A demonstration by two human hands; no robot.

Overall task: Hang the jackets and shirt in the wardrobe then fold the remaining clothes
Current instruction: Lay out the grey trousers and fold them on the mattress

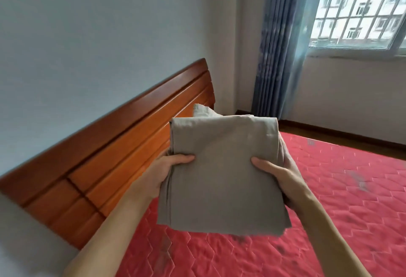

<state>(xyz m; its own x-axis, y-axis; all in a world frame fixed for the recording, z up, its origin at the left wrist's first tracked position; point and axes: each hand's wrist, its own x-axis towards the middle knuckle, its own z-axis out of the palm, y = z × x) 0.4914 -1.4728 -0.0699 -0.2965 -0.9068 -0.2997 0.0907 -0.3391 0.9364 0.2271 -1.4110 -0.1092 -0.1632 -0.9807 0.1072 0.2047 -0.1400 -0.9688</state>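
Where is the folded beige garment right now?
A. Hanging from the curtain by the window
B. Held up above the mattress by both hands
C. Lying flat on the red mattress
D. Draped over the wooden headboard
B: the left hand and right hand each grip a side of the folded beige garment, thumbs on top, holding it in the air above the red mattress, clear of the headboard.

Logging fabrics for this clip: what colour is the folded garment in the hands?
Plain greyish beige, no pattern; the garment shows best in the head view, the only one.
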